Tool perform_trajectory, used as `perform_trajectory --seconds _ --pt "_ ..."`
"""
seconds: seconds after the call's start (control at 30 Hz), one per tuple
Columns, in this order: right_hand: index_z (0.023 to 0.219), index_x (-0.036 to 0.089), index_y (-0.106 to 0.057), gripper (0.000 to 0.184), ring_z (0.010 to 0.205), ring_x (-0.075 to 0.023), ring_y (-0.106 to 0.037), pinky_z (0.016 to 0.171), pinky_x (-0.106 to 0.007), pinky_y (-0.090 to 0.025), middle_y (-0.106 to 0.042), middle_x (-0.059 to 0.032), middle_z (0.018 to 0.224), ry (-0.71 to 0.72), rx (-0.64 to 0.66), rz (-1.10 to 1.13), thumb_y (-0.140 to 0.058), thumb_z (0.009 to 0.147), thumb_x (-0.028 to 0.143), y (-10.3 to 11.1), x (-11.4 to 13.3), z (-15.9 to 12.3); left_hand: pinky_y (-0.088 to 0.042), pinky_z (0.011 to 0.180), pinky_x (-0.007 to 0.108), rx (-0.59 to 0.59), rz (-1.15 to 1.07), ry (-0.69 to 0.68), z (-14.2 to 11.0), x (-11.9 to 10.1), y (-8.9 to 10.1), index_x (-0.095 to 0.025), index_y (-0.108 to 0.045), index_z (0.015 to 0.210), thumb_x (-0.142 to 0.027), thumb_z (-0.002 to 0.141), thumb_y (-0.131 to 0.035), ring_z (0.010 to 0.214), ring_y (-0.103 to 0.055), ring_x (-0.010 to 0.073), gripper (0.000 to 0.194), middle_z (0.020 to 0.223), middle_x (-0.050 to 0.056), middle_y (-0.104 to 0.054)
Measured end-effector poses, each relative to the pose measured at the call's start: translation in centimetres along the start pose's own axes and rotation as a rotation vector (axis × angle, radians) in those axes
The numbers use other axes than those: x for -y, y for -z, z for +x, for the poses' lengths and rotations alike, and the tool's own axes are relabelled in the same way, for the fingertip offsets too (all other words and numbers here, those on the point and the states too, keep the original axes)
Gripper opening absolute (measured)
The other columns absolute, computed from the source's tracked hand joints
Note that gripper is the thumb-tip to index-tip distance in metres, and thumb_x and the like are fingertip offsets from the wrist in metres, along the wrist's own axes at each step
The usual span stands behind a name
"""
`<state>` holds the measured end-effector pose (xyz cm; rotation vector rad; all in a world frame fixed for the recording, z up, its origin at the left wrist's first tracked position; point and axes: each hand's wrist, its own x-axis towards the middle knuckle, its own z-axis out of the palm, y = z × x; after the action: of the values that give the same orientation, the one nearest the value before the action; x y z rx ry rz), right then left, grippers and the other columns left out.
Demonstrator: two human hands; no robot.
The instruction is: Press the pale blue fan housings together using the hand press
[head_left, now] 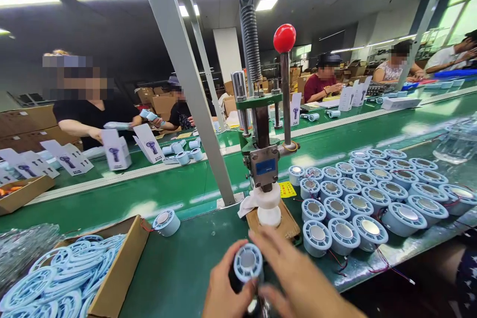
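Observation:
My left hand (228,283) is closed around a round light-blue fan housing (248,260) with a silver disc in its centre, face up. Close beside it on the right is my right hand (298,273), its fingers apart and blurred by motion. Whether it touches the housing I cannot tell. A shiny object (253,304) below the housing is partly covered by my fingers. Just beyond my hands stands a hand press (264,166) with a red-knobbed lever (284,38). Its white plastic head (269,212) sits over a wooden base (292,228).
Rows of similar blue housings (358,203) with thin wires fill the right side. One more housing (166,222) stands left, by a cardboard box (124,263) of blue rings (55,276). A grey post (197,84) rises behind. Several people work across the green conveyor (149,203).

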<state>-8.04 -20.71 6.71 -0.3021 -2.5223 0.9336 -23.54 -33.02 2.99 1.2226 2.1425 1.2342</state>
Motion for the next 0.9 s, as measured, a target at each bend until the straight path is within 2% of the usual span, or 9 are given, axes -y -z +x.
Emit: perform_trajectory --seconds 0.1,0.17,0.27,0.33,0.43,0.57,0.67,0.8,0.9 --pt "0.139 0.015 -0.049 0.052 0.125 -0.0243 -0.053 0.107 -0.042 -0.047 -0.055 -0.0127 0.134 0.217 -0.475 -0.194 -0.050 0.087 0.015 10.2 4.5 4.7 -0.045 0.103 0.046 -0.111 -0.071 0.002 4.0 -2.9 1.1 -0.017 -0.059 0.123 -0.035 0.069 -0.068 0.109 -0.063 0.0302 0.058 0.120 0.011 -0.068" --pt "0.134 0.011 -0.053 0.047 0.119 -0.0235 -0.054 0.106 -0.039 -0.046 -0.058 -0.0139 0.128 0.320 -0.722 -0.340 -0.052 0.087 0.011 16.5 7.1 9.1 -0.047 0.099 0.045 -0.127 -0.155 -0.023 6.4 -4.6 1.1 -0.015 -0.061 0.120 -0.034 0.066 -0.071 0.104 -0.064 0.0300 0.058 0.115 0.011 -0.070" --pt "0.135 0.014 -0.052 0.046 0.114 -0.0264 -0.056 0.104 -0.044 -0.043 -0.060 -0.0131 0.122 0.276 -0.890 -0.514 -0.052 0.090 0.014 23.2 8.9 15.9 -0.051 0.090 0.042 -0.102 -0.254 -0.057 8.5 -5.6 0.4 -0.012 -0.063 0.114 -0.039 0.064 -0.074 0.096 -0.066 0.0291 0.058 0.106 0.012 -0.073" --pt "0.129 0.008 -0.054 0.037 0.114 -0.0237 -0.058 0.103 -0.043 -0.042 -0.061 -0.0121 0.119 0.195 -0.864 -0.522 -0.040 0.096 0.017 25.7 8.7 19.3 -0.052 0.089 0.040 -0.097 -0.298 -0.075 8.9 -5.5 0.1 -0.010 -0.061 0.115 -0.043 0.065 -0.073 0.096 -0.066 0.0284 0.061 0.106 0.014 -0.073" --pt "0.098 0.002 -0.062 0.038 0.094 -0.0170 -0.066 0.090 -0.036 -0.049 -0.066 -0.0118 0.103 0.084 -0.781 -0.342 -0.028 0.096 0.016 27.2 7.6 21.7 -0.050 0.095 0.039 -0.090 -0.359 -0.102 9.1 -5.2 -0.5 -0.009 -0.055 0.124 -0.044 0.067 -0.074 0.104 -0.065 0.0275 0.070 0.117 0.017 -0.069" --pt "0.071 0.009 -0.063 0.029 0.052 -0.0118 -0.061 0.063 -0.031 -0.055 -0.060 -0.0025 0.062 0.093 -0.754 -0.183 -0.042 0.088 0.017 27.3 6.7 21.8 -0.048 0.097 0.038 -0.002 -0.398 -0.146 10.2 -5.3 -2.0 -0.011 -0.059 0.120 -0.039 0.063 -0.077 0.107 -0.064 0.0277 0.066 0.119 0.014 -0.069" --pt "0.066 0.010 -0.063 0.028 0.047 -0.0092 -0.057 0.060 -0.029 -0.054 -0.057 -0.0004 0.058 0.088 -0.715 -0.149 -0.044 0.086 0.016 27.3 6.7 22.1 -0.051 0.093 0.040 0.052 -0.377 -0.162 11.0 -5.7 -2.9 -0.011 -0.065 0.107 -0.039 0.062 -0.078 0.100 -0.066 0.0293 0.055 0.109 0.014 -0.072" --pt "0.072 0.009 -0.064 0.029 0.050 -0.0092 -0.058 0.061 -0.027 -0.053 -0.057 -0.0005 0.062 0.082 -0.720 -0.079 -0.042 0.089 0.016 28.0 7.8 21.9 -0.051 0.096 0.041 0.104 -0.317 -0.199 10.8 -5.5 -2.5 -0.013 -0.061 0.117 -0.049 0.067 -0.074 0.106 -0.065 0.0299 0.064 0.118 0.014 -0.069" --pt "0.084 0.008 -0.066 0.034 0.059 -0.0079 -0.061 0.063 -0.023 -0.050 -0.058 -0.0003 0.068 0.192 -0.774 -0.069 -0.035 0.095 0.015 27.1 8.8 16.9 -0.048 0.102 0.040 0.047 -0.207 -0.200 10.2 -4.5 -0.3 -0.016 -0.052 0.131 -0.055 0.075 -0.063 0.120 -0.059 0.0279 0.069 0.131 0.014 -0.062"
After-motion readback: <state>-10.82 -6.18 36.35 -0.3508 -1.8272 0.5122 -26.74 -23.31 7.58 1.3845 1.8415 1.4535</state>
